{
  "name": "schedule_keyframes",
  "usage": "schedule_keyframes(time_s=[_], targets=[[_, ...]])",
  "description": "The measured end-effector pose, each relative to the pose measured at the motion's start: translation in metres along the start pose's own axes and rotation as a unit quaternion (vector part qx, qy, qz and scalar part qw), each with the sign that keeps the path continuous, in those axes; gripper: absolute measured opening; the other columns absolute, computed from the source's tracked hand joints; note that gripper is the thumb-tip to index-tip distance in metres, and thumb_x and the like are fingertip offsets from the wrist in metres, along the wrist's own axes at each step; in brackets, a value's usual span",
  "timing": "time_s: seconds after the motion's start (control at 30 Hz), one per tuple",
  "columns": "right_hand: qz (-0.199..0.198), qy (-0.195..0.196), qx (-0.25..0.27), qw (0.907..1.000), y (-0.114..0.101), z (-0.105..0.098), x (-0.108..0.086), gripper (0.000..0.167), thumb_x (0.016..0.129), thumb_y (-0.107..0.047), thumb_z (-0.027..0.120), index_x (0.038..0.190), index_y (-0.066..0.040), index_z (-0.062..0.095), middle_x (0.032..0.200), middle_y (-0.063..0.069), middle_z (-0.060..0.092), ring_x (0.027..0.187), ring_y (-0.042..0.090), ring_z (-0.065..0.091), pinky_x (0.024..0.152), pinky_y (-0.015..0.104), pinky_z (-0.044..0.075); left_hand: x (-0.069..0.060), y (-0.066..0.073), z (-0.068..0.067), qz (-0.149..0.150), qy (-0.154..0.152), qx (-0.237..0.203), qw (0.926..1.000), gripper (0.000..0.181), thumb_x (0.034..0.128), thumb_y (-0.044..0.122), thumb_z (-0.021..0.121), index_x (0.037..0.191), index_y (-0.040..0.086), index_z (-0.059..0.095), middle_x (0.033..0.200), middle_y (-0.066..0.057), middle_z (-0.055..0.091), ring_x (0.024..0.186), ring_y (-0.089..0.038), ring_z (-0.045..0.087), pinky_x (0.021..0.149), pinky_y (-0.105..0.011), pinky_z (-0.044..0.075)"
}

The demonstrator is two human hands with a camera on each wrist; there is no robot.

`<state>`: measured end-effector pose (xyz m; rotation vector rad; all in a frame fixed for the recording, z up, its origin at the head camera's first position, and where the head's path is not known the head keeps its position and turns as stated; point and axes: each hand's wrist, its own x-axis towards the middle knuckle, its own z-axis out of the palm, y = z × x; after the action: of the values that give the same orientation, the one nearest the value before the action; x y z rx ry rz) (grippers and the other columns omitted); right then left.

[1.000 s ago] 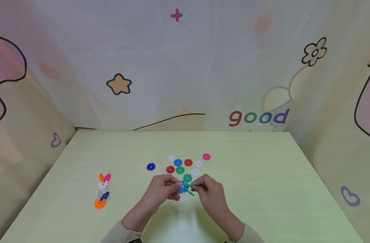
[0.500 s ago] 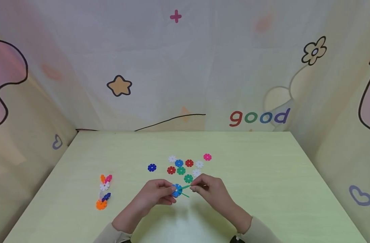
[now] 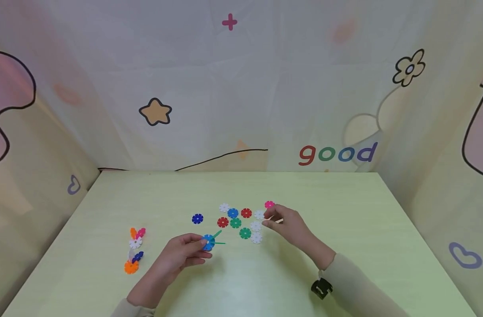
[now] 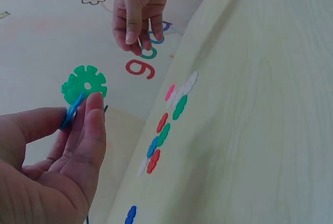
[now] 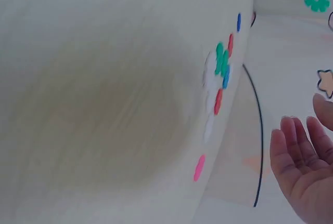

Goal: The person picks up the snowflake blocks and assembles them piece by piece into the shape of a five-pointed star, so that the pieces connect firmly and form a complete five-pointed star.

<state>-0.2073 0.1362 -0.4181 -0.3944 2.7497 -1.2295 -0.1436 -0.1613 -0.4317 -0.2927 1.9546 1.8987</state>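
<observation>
My left hand pinches a blue notched plastic disc between thumb and fingers, above the table. Slotted into that disc are two green discs; one green disc faces the left wrist view, the other is mostly hidden there. With fingers loosely bent and nothing between them, my right hand hovers by the right side of the loose discs. Closest to its fingertips are a white disc and a pink disc, which it partly covers in the head view.
Several loose discs, among them a red disc and a green disc, lie mid-table. A dark blue disc sits apart to their left. At the table's left lies a joined chain of discs. Printed cloth encloses the table.
My right hand has let go of a green disc and moved right and away from me, toward the loose discs. My left hand has shifted left with the joined blue and green discs.
</observation>
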Motion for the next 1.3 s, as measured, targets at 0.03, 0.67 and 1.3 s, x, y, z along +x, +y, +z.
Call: schedule_keyframes(time_s=[0.03,0.67,1.3], targets=[[0.001,0.000,-0.006,1.0000,0.003,-0.001,0.005,0.021,0.095,-0.015,0.072,0.110,-0.001,0.067,0.107,0.013,0.073,0.100,0.027,0.069,0.086,0.038,0.061,0.000,-0.001,-0.001,-0.001,0.000,-0.003,1.0000,0.036,0.1024,0.016,0.062,0.129,-0.007,0.056,0.095,-0.004,0.078,0.084,-0.014,0.077,0.077,-0.025,0.063],[0.088,0.000,-0.059,0.9944,0.049,0.004,0.073,0.028,0.097,-0.011,0.070,0.119,0.005,0.065,0.119,0.022,0.068,0.109,0.033,0.062,0.099,0.045,0.055,-0.005,-0.007,-0.012,-0.027,0.025,-0.044,0.9983,0.035,0.1033,0.013,0.059,0.132,-0.006,0.055,0.093,-0.001,0.077,0.085,-0.013,0.077,0.079,-0.026,0.063],[0.101,-0.011,-0.127,0.9868,0.057,0.016,0.089,0.036,0.096,-0.013,0.069,0.125,0.009,0.063,0.114,0.022,0.062,0.100,0.030,0.057,0.101,0.047,0.053,0.009,-0.028,-0.025,-0.036,0.114,-0.286,0.9506,0.029,0.1080,0.015,0.050,0.135,0.003,0.054,0.101,0.002,0.076,0.093,-0.005,0.074,0.090,-0.020,0.060]])
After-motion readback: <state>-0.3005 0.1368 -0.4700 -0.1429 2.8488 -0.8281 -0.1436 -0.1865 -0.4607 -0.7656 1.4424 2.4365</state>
